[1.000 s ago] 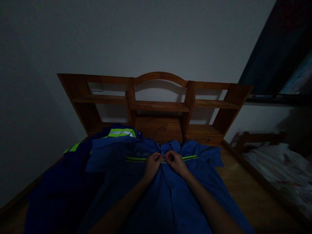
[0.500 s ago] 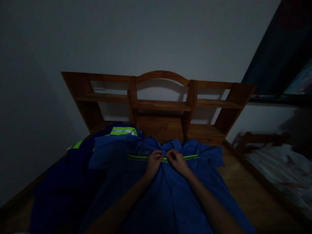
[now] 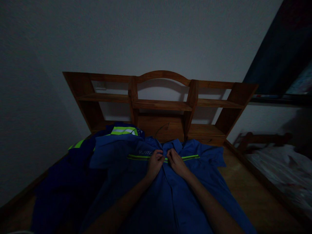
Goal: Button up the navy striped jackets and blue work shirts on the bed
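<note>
A blue short-sleeved shirt (image 3: 156, 198) lies spread out with its collar toward the wooden headboard and a yellow-green stripe across its chest. My left hand (image 3: 155, 162) pinches the front placket just below the collar, beside some pale lettering. Close by on the right, my right hand (image 3: 175, 162) grips the other side of the placket with bent fingers. The fingertips of both hands nearly meet over the front opening. Any button between them is too small and dark to make out.
A dark blue garment (image 3: 65, 182) with reflective bands lies partly under the shirt on the left. Behind stands a wooden headboard (image 3: 162, 105) with open shelves against the wall. A plastic-covered pile (image 3: 280, 165) sits at the right, past a wooden edge.
Both hands stay at the placket, with only a slight shift of the fingers. The whole view has moved a little; the shirt lies as before.
</note>
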Demonstrator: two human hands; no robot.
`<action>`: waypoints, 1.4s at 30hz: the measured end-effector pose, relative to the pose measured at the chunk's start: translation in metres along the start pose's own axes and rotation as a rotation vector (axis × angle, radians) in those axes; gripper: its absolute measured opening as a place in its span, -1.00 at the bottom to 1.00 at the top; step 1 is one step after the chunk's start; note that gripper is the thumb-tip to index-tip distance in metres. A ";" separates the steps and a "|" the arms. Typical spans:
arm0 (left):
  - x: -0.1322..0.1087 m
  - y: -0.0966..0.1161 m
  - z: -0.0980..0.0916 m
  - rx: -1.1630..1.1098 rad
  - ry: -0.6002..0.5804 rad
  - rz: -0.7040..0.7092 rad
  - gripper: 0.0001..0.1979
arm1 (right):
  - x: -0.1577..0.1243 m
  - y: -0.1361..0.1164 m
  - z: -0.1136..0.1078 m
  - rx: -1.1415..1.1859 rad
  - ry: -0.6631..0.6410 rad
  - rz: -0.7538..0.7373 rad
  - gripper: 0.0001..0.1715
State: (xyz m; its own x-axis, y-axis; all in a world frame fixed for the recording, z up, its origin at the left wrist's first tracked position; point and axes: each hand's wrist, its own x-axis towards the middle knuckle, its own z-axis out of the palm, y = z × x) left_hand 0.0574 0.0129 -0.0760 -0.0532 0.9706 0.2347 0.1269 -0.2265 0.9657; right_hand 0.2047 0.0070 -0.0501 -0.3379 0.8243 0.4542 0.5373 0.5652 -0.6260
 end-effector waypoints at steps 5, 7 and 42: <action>0.001 0.001 -0.001 -0.009 -0.004 0.021 -0.77 | 0.000 0.000 0.001 0.016 0.001 0.003 -0.79; 0.001 0.004 -0.001 -0.006 -0.005 0.013 -0.78 | 0.000 0.000 0.001 0.035 0.012 0.012 -0.79; -0.003 0.013 -0.003 0.258 -0.004 0.137 -0.84 | 0.004 0.029 0.012 0.291 0.025 0.211 -0.78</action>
State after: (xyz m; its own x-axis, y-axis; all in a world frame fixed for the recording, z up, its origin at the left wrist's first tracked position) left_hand 0.0566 0.0067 -0.0642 -0.0146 0.9330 0.3597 0.3807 -0.3274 0.8648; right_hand 0.2100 0.0275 -0.0738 -0.2219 0.9248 0.3091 0.3493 0.3713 -0.8603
